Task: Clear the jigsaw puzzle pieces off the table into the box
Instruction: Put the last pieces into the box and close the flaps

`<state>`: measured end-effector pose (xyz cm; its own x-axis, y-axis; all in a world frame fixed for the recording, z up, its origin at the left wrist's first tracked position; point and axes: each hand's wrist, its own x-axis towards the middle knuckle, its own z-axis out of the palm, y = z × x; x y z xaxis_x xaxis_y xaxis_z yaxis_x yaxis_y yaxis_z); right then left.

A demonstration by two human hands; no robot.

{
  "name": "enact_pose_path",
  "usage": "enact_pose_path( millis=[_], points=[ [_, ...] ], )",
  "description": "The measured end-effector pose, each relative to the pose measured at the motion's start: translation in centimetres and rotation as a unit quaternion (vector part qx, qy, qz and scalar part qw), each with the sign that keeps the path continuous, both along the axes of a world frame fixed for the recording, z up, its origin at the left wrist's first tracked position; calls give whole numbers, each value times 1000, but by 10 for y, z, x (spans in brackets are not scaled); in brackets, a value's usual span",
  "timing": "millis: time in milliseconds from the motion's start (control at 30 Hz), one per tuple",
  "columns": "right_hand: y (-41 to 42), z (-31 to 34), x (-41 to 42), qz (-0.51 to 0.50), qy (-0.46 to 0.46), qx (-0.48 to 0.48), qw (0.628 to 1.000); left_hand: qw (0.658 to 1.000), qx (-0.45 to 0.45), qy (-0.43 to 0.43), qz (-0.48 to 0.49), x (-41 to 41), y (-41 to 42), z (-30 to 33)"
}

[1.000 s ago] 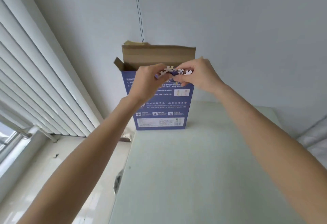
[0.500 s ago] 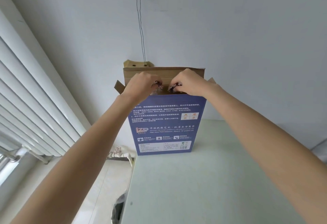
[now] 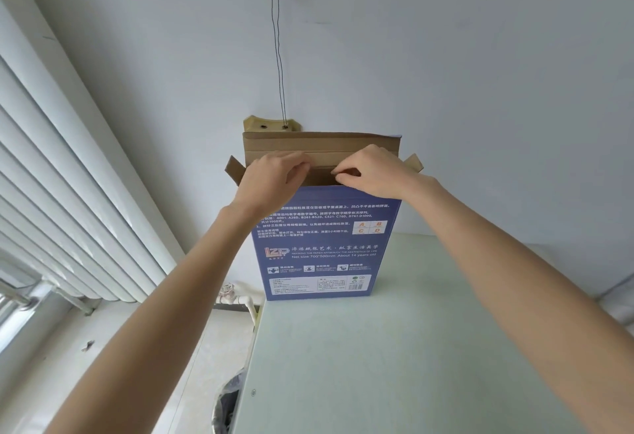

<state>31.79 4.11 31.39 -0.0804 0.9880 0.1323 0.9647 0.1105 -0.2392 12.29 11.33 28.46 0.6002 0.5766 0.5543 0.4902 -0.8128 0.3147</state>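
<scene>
A tall blue puzzle box (image 3: 322,245) stands upright at the far edge of the pale table (image 3: 394,365), its brown cardboard top flaps open. Both my hands are at the box mouth. My left hand (image 3: 271,176) has its fingers curled down over the opening, and whatever they hold is hidden. My right hand (image 3: 372,171) pinches thumb to fingers just above the opening, with a small dark bit of puzzle piece (image 3: 334,172) showing at the fingertips. No loose pieces show on the table.
The box stands against a white wall. A wire hangs down the wall to a small bracket (image 3: 272,124) behind the box. White radiator fins (image 3: 68,193) fill the left. A dark bin (image 3: 228,402) sits on the floor by the table's left edge.
My hands carried a cluster of white and blue pieces down into the box mouth. The pieces, plain to see a second ago, are almost entirely out of sight now. The view has tilted upward.
</scene>
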Motion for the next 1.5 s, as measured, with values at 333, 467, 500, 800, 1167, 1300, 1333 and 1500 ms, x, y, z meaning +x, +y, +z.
enact_pose_path(
  millis=[333,467,500,800,1167,1300,1333,1500],
  points=[
    [-55,-38,36,-155,69,335,927,947,-72,-246,195,-58,-19,-45],
    [-60,-48,41,-217,214,243,921,905,-254,-294,173,-55,-19,-36],
    [-62,-46,39,-220,288,220,906,903,-270,-291,162,-53,-18,-34],
    [-56,-38,35,-207,291,181,917,950,-163,-202,175,-37,-15,-27],
    [-67,-40,37,-207,453,-13,867,838,-463,-269,104,-39,-16,-34],
    [-102,-32,48,-213,467,33,857,878,-410,-231,87,-25,-42,-24],
    [-113,-29,54,-219,462,43,858,894,-387,-211,80,-19,-51,-20],
    [-173,-14,91,-256,426,92,863,944,-294,-137,53,23,-98,-12]
  ],
)
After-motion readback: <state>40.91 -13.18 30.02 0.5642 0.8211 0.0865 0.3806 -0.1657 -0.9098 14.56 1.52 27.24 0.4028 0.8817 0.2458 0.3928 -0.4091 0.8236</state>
